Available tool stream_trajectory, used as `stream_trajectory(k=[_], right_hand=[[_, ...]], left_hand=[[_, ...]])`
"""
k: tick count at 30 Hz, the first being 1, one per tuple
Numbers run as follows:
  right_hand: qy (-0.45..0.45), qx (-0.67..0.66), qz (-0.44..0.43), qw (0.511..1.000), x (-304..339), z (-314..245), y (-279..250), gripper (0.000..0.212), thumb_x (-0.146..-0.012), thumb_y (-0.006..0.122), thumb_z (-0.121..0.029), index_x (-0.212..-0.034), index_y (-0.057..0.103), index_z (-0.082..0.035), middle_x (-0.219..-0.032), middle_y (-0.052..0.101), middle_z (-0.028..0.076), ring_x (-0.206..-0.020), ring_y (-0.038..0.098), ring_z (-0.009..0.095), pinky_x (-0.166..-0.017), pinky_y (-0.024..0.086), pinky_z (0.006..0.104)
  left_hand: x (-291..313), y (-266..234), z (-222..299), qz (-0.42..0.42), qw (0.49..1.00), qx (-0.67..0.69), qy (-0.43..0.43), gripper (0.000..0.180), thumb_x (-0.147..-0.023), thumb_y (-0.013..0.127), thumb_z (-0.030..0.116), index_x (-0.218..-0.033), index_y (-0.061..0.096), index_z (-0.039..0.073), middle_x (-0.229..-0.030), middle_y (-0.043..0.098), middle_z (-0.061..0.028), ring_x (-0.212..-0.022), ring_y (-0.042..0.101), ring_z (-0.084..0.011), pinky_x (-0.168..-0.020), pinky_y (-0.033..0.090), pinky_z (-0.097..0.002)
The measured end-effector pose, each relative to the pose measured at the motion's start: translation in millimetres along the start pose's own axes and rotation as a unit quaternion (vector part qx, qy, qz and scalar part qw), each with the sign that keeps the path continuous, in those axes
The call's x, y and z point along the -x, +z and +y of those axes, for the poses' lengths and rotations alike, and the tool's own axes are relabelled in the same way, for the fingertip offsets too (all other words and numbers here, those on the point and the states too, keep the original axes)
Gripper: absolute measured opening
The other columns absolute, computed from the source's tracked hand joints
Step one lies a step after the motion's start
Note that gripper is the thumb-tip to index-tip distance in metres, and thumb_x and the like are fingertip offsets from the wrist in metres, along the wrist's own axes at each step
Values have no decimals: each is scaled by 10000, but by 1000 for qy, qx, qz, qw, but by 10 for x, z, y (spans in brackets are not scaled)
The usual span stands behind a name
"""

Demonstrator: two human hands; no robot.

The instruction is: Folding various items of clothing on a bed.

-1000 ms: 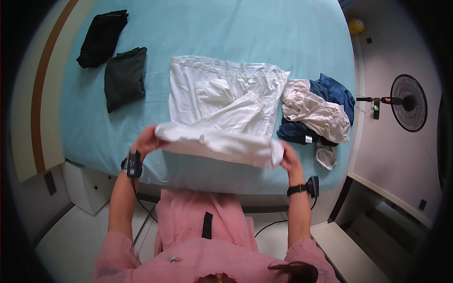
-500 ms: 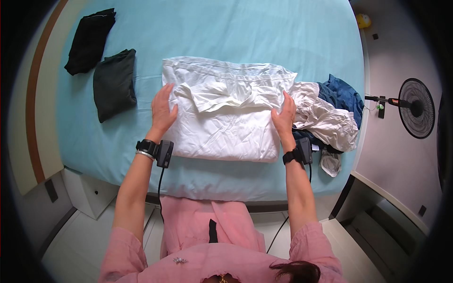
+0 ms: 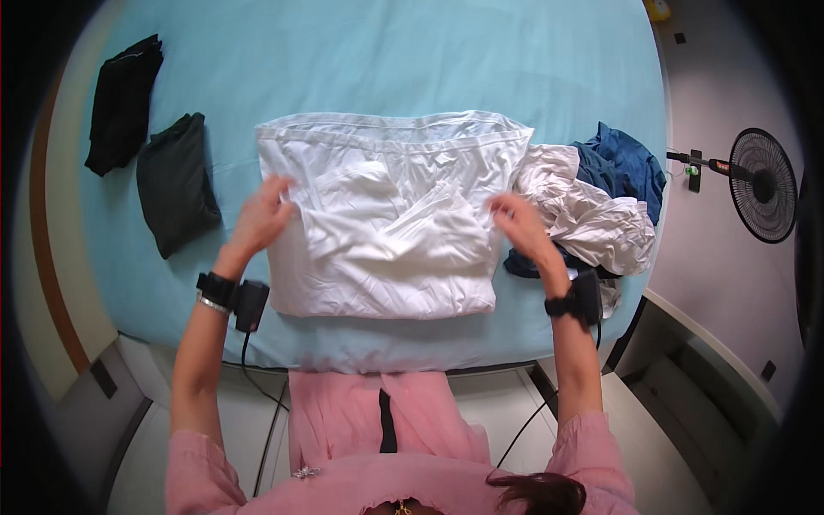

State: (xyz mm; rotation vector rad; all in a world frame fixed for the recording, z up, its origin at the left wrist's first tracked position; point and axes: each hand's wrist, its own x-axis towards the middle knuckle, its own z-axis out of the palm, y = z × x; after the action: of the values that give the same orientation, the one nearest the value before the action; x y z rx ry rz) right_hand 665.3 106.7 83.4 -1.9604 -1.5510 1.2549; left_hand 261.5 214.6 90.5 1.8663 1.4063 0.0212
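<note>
A white shirt, partly folded and crumpled across its middle, lies on the bed before me. Its hem opening faces the far side, and a loose folded layer sags between my hands. At the left side of the cloth, my left hand has its fingers curled and pinching the fabric; they are slightly blurred. My right hand pinches the opposite side in the same way, beside a heap of clothes. How much cloth is between the fingertips is partly hidden.
Folded black clothing and a folded dark grey garment lie to the left on the light blue bed sheet. At the right edge is a heap with a beige garment and a blue one. A black fan stands beyond.
My hands have moved apart and closed on the shirt's sides. The upper layer has been drawn toward me, and the hem is spread wider. The view has shifted slightly.
</note>
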Motion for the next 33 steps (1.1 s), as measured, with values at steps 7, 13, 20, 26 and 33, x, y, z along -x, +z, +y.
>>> stream_trajectory(k=[7,13,20,26,33], right_hand=[[-189,354,186,897,-815,130,-277,278,-697,553,-43,-968,569,-98,-932,556,68,-921,507,245,-792,374,368],[-156,436,241,853,-848,267,-592,86,-707,591,-109,-783,552,-118,-760,537,33,-800,518,223,-739,366,363],[-95,306,423,848,-897,295,-51,273,-784,559,-150,-1046,528,-79,-1064,506,128,-1003,480,296,-846,376,393],[-84,204,330,918,501,138,683,424,-809,536,-205,-1187,460,-28,-1218,449,165,-1085,444,312,-896,331,420],[87,24,249,964,2152,24,1330,314,-794,536,-157,-1083,508,-39,-1120,480,147,-1007,476,309,-854,375,404]], left_hand=[[-767,56,-61,117,968,-135,174,215,-786,534,77,-1000,532,62,-911,521,-119,-816,543,-306,-675,446,-375],[-858,-202,-204,162,959,-180,147,69,-824,528,119,-798,495,64,-794,505,-101,-764,531,-310,-600,424,-390],[-781,144,-361,287,943,-163,46,384,-836,511,100,-1204,427,36,-1201,403,-203,-1039,473,-366,-861,399,-382],[262,852,337,172,939,-140,264,536,-798,572,127,-1283,362,41,-1356,311,-187,-1248,307,-323,-1026,212,-440],[1297,1462,1100,9,966,-131,224,525,-790,575,117,-1266,377,21,-1347,314,-195,-1264,279,-338,-1022,216,-448]])
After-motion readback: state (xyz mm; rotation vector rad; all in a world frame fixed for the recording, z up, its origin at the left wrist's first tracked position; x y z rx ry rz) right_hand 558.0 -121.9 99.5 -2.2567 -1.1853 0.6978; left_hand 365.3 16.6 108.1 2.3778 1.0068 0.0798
